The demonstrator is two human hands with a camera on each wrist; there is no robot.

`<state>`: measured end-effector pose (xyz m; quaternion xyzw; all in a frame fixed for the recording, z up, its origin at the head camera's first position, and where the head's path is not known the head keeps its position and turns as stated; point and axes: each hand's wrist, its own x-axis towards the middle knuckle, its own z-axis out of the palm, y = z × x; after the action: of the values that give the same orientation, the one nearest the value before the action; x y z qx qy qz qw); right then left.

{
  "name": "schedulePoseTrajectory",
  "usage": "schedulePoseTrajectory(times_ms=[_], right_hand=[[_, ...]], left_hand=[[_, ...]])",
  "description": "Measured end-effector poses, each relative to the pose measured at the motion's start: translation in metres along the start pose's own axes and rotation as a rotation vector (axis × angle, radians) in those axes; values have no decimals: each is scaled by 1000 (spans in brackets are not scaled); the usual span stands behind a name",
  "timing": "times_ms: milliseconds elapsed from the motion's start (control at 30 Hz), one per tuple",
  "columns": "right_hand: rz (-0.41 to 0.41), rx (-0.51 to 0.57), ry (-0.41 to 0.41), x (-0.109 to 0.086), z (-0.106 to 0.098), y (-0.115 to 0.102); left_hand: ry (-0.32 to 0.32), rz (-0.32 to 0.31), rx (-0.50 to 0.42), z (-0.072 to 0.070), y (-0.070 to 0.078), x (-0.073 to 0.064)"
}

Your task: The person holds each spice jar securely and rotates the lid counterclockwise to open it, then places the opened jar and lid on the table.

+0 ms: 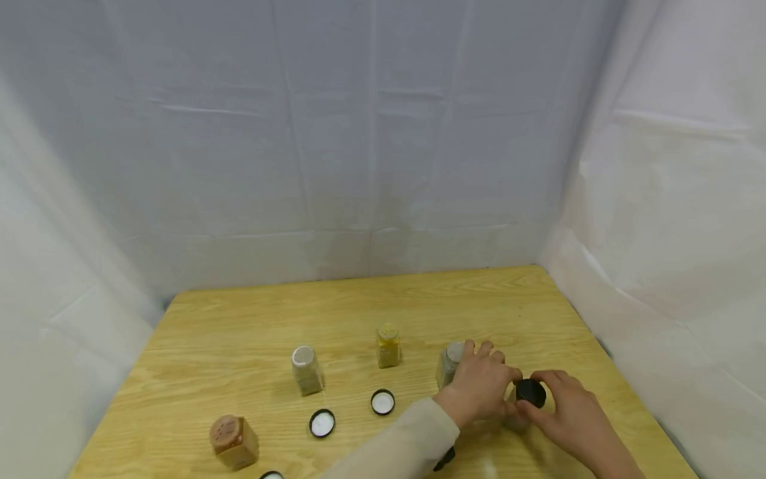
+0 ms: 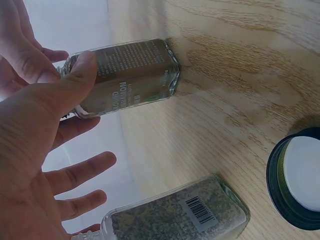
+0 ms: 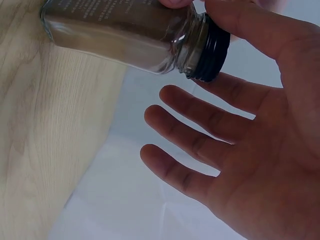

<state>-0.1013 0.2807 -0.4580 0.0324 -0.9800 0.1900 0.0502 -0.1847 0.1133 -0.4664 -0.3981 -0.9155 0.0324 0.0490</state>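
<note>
A glass jar of brown spice [image 2: 131,72] stands on the wooden table [image 1: 251,332] near its right side. My left hand [image 1: 479,386] reaches across and holds it, the thumb [image 2: 82,70] pressed on its labelled side and the other fingers spread. A black cap [image 1: 530,392] sits on the jar's neck [image 3: 192,42]. My right hand [image 1: 565,409] pinches that cap [image 3: 212,47] from the right, its remaining fingers [image 3: 200,140] fanned out. In the head view the jar's body is mostly hidden behind my left hand.
An uncapped jar of greenish herbs [image 1: 450,362] stands just left of my left hand. Farther left are a yellow spice jar [image 1: 388,346], a pale one [image 1: 307,370] and a brown one [image 1: 233,441]. Loose black lids [image 1: 382,402] [image 1: 322,423] lie between them. White cloth walls the table.
</note>
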Motion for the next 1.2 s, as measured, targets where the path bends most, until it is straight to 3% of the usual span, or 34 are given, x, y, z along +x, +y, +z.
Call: schedulePoseTrajectory(times_ms=[267, 667, 967, 1200], right_hand=[[44, 14, -24, -3, -7, 10], [-11, -20, -6, 2, 0, -1], [20, 34, 16, -3, -4, 10], [5, 55, -13, -3, -6, 13]], left_hand=[[-6, -9, 28, -1, 2, 0], [-13, -1, 20, 0, 2, 1], [-19, -11, 15, -2, 2, 1], [-17, -11, 5, -1, 3, 2]])
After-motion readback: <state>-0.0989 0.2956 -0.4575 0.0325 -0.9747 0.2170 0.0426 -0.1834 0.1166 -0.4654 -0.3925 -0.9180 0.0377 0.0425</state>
